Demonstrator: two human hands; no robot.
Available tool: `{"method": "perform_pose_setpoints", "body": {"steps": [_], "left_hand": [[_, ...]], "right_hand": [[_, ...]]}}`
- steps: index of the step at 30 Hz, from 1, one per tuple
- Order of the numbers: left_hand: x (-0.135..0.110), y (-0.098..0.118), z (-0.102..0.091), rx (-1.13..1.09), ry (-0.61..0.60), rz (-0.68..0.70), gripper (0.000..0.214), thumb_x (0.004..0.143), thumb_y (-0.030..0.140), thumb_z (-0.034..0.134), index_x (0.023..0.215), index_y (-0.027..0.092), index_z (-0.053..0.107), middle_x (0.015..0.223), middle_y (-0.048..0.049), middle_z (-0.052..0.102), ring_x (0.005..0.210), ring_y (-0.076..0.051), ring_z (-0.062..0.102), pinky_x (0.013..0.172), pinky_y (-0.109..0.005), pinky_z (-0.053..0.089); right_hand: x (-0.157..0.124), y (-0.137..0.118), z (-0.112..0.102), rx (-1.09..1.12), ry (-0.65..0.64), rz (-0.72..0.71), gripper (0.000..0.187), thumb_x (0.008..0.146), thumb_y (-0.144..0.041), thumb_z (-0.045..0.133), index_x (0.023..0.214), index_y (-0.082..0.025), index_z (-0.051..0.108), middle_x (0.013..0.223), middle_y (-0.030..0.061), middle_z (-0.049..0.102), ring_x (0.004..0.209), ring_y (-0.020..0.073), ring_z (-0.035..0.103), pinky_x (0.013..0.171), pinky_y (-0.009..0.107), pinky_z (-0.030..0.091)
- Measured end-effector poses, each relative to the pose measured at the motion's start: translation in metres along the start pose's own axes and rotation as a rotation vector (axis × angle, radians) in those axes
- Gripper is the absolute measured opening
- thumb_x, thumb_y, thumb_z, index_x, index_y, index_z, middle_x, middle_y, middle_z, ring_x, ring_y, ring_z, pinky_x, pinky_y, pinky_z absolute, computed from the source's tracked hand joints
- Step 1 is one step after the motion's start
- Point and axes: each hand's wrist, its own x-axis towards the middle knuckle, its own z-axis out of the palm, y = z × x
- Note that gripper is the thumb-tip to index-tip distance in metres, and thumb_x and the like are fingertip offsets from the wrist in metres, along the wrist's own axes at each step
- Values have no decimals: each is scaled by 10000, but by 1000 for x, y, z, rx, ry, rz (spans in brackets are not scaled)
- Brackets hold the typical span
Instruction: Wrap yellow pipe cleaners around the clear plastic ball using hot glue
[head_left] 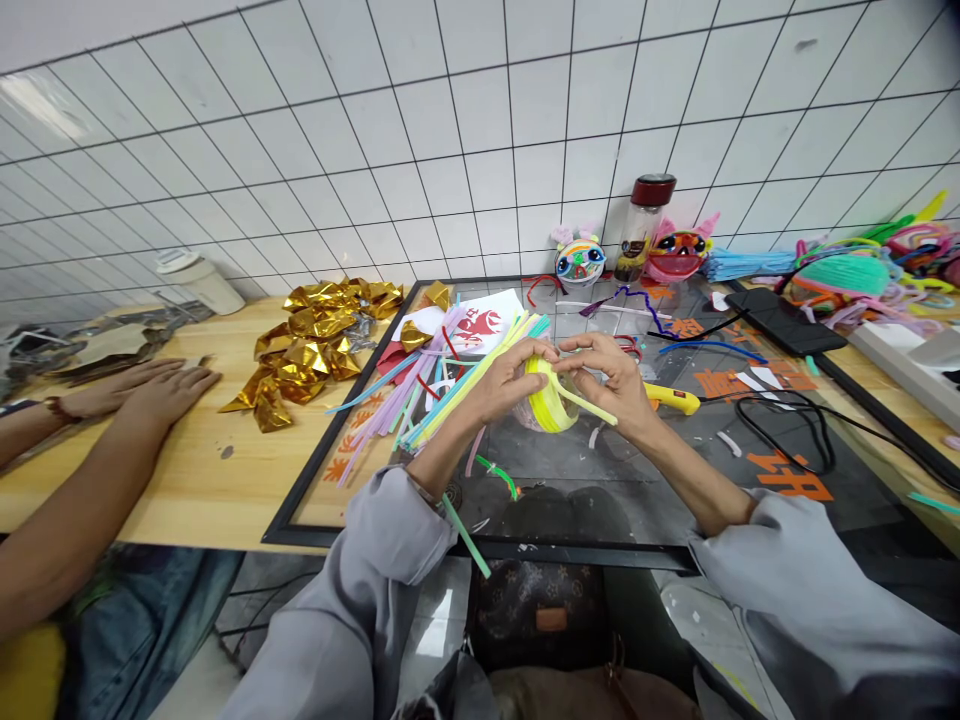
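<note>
Between my hands is a round, clear plastic piece wound with bright yellow pipe cleaner (549,405). My left hand (510,380) grips it from the left, the thumb pressed on the yellow band. On the other side, the bent fingers of my right hand (611,375) are closed at the band's top edge, on the yellow pipe cleaner. A loose pale-yellow end (592,406) sticks out to the lower right, below the right fingers. Beside my left wrist lies a bundle of pastel pipe cleaners (469,385). To the right of my right hand is a yellow-handled glue gun (675,399).
A dark framed board (540,505) covers the table before me. Behind it stand two decorated animal faces (580,262) and a lidded bottle (642,230). Gold foil (311,330) lies left; another person's hands (169,390) rest beyond it. A black cord (825,440) loops at right.
</note>
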Motion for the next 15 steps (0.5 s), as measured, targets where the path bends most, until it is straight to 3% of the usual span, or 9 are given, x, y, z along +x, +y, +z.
{"method": "perform_pose_setpoints", "body": {"steps": [7,15], "left_hand": [[-1,3,3,13,17,5,261,843,408,615,993,195,608,1097,-77,641,1118,-244,582,1058,-395,413],[0,-1,3,34,31,-3,251,810,375,665,972,194,603,1083,-69,646,1094,-234,585,1035,-392,429]], "right_hand": [[0,0,-1,-4,-7,-5,259,812,-167,570,869,-284,794,1054,49,711,1044,244,643,947,460,479],[0,-3,2,44,14,31,231,814,-180,581,838,-283,786,1050,38,725,1044,237,654,949,452,482]]}}
